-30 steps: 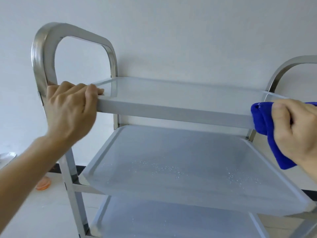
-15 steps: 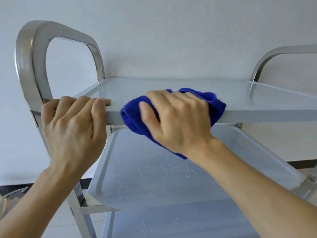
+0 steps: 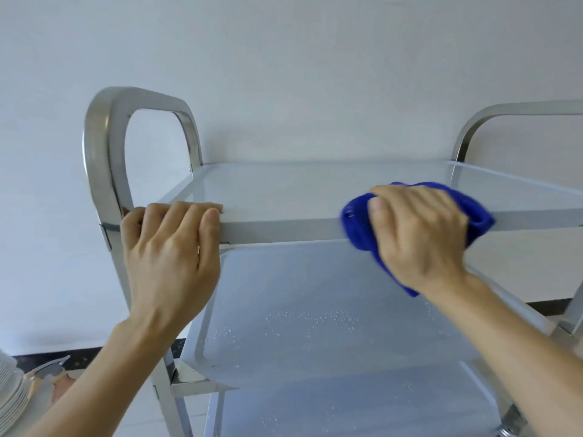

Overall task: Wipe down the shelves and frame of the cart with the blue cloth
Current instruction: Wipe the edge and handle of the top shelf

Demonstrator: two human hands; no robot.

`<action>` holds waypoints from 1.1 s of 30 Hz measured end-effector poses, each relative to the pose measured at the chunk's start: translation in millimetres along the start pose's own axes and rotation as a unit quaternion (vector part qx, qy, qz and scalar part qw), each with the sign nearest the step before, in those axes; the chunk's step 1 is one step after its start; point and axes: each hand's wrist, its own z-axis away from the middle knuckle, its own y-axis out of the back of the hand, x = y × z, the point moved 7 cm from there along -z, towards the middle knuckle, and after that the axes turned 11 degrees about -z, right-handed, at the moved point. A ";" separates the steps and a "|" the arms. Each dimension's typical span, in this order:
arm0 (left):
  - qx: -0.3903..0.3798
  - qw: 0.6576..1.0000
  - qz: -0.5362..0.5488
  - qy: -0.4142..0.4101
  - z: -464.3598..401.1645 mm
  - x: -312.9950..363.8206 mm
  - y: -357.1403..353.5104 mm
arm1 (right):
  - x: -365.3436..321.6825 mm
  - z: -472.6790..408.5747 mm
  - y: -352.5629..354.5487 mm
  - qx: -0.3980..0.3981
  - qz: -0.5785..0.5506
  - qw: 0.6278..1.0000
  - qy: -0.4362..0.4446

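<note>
Steel frame [image 3: 104, 171] rises at the left of the cart, its handle looping above the top shelf [image 3: 315, 187]. At that shelf's near-left corner the left hand [image 3: 170, 247] grips the front edge, four fingers curled over the rim, thumb hidden. Further right the right hand [image 3: 419, 234] clutches the blue cloth [image 3: 359, 225], fingers bent round the bunched fabric, and holds it against the same front edge; part of the cloth hangs below the hand. Three shelves show: top, middle shelf [image 3: 315, 326] speckled with water drops, and bottom shelf [image 3: 347, 411], also spotted. Two handles show, the second [image 3: 504, 111] at far right. Stacked white plates [image 3: 9, 392] sit at the lower left corner.
</note>
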 end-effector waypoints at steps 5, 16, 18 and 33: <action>-0.080 0.995 0.049 -0.029 -3.1 -7.6 14.6 | -83.5 -17.2 -37.2 -0.094 -0.056 0.994 0.023; -0.217 0.961 0.166 -0.043 -22.4 40.0 14.4 | -84.4 -34.5 -38.9 -0.220 -0.144 0.965 0.016; -0.240 0.953 0.184 -0.015 -26.4 46.0 4.7 | -68.5 -38.1 -43.9 -0.242 -0.239 0.940 -0.040; -0.263 0.953 0.120 -0.086 -57.9 108.0 -9.7 | 22.3 -33.2 -49.9 -0.377 -0.195 0.890 -0.164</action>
